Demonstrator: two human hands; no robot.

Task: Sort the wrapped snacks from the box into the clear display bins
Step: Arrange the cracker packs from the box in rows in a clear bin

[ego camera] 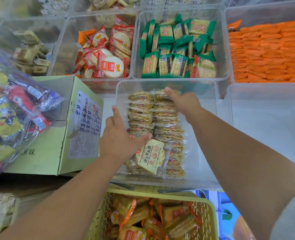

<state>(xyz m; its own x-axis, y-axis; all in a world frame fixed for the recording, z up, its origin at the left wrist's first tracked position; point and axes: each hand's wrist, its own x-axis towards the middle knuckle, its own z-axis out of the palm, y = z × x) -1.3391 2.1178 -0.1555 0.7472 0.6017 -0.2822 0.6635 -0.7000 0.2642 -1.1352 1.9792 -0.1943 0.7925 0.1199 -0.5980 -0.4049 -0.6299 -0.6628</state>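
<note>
Pale counter [107,103] is covered by rows of clear display bins. At 9 o'clock of the near middle bin, a clear plastic bag of mixed coloured snack packs [13,108] is slumped over a pale green cardboard box [44,160]. The box is set right beside that bin, presumably so that each carry is kept short.

The left grip [120,137] is laid over the left row inside the clear rectangular plastic bin [207,94]. Its index finger is stretched towards 12 o'clock and its thumb is set against a tilted, cream-labelled round biscuit packet [152,155]. The other fingers are hidden, so it cannot be told whether that packet is pinched.

Round biscuits in clear wrappers [165,118] are stood on edge in two rows, seemingly so that more can be fitted. The right grip [183,101] is pressed on the 12 o'clock end of the right row, probably to keep it packed tight. Only the thumb is shown, so how far that grip is closed cannot be judged.

Green-wrapped square crackers [178,49] at 12 o'clock and flat orange packets [264,52] at 2 o'clock are kept apart by kind.
</note>
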